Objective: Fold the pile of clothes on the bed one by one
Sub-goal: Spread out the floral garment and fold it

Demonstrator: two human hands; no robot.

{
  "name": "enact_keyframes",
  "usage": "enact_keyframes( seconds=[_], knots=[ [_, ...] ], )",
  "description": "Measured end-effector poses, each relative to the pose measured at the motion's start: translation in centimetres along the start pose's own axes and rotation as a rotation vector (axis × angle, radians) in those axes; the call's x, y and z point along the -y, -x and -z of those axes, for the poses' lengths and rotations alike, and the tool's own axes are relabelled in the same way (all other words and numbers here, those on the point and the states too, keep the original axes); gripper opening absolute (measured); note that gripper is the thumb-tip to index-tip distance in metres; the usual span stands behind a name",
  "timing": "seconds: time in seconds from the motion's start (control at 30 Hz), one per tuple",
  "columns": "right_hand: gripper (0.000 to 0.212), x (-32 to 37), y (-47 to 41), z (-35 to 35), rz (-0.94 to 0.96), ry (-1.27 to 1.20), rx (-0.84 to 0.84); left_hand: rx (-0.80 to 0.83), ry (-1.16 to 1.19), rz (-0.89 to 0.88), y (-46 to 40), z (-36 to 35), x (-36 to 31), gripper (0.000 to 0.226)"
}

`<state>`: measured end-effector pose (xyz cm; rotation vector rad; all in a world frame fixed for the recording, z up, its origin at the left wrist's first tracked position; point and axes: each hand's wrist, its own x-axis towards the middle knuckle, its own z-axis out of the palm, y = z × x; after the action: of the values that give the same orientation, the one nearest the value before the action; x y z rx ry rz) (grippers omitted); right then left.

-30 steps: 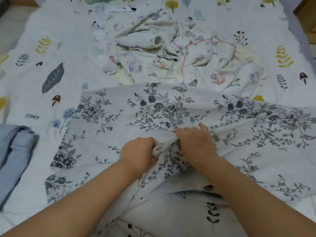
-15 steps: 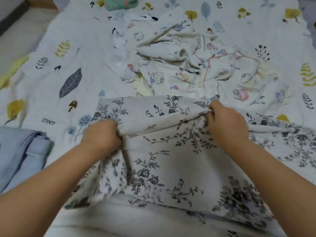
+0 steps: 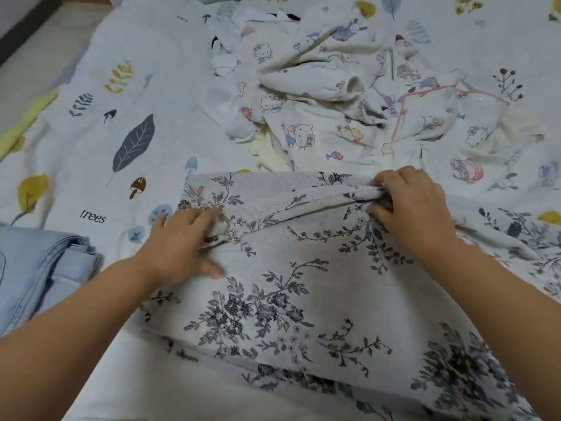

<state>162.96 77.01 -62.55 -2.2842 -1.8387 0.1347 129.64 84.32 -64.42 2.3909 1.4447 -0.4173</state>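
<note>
Floral cloth point(image 3: 303, 284): grey-white with dark flower sprays, lies spread on the bed point(image 3: 91, 71), nearest the person. Its far edge is doubled over into a fold running between the two hands.

Left hand point(image 3: 182, 241): rests on the left part of the floral cloth, close to its left edge. Fingers bunch a small ridge of fabric under them; thumb lies out toward the person. The hand is blurred, so the exact hold cannot be told for certain.

Right hand point(image 3: 413, 214): on the far edge of the floral cloth, right of the left hand. Fingers curled, pinching the folded ridge of fabric.

Pile of clothes point(image 3: 349, 101): crumpled, pale, cartoon-printed, beyond the floral cloth, just past its far edge.

Folded blue garment point(image 3: 36, 268): left of the floral cloth, near the left forearm, apart from the cloth.

Bed cover: white, printed with leaves, mushrooms and the word "trees".
</note>
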Motion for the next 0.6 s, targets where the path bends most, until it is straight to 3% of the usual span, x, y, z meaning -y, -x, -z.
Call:
enact_keyframes(
  seconds=[0.07, 0.13, 0.2, 0.3, 0.33, 0.4, 0.47, 0.53, 0.6],
  knots=[
    [0.017, -0.2, -0.4, 0.0, 0.048, -0.011, -0.012, -0.117, -0.087, -0.086, -0.3, -0.4, 1.1, 0.071],
    [0.019, -0.3, -1.0, 0.4, 0.013, -0.111, -0.026, -0.289, 0.003, -0.118, -1.3, 0.1, 1.7, 0.039],
    [0.022, -0.5, -1.9, 0.9, -0.043, -0.186, -0.059, -0.455, 0.208, 0.011, -2.4, 1.1, 2.0, 0.013],
    [0.026, -0.9, -3.1, 1.0, -0.113, -0.16, -0.099, -0.787, 0.619, 0.378, -4.9, 3.2, 2.5, 0.035],
    [0.026, -0.9, -3.4, 0.9, -0.145, -0.123, -0.111, -0.83, 0.722, 0.468, -5.7, 3.6, 2.6, 0.045],
    [0.029, -0.4, -3.8, 0.5, -0.227, -0.007, -0.105, -0.741, 0.814, 0.599, -7.0, 3.5, 3.0, 0.056],
    [0.046, 0.6, -3.1, 0.0, -0.297, 0.055, -0.084, -0.538, 0.769, 0.664, -7.2, 2.3, 3.2, 0.056],
    [0.054, 2.0, -1.3, -0.5, -0.244, 0.057, -0.128, -0.357, 0.644, 0.656, -6.0, 0.3, 3.1, 0.05],
    [0.047, 3.6, 1.6, -1.3, -0.102, 0.072, -0.187, -0.273, 0.536, 0.62, -3.9, -1.7, 3.0, 0.04]
  ],
)
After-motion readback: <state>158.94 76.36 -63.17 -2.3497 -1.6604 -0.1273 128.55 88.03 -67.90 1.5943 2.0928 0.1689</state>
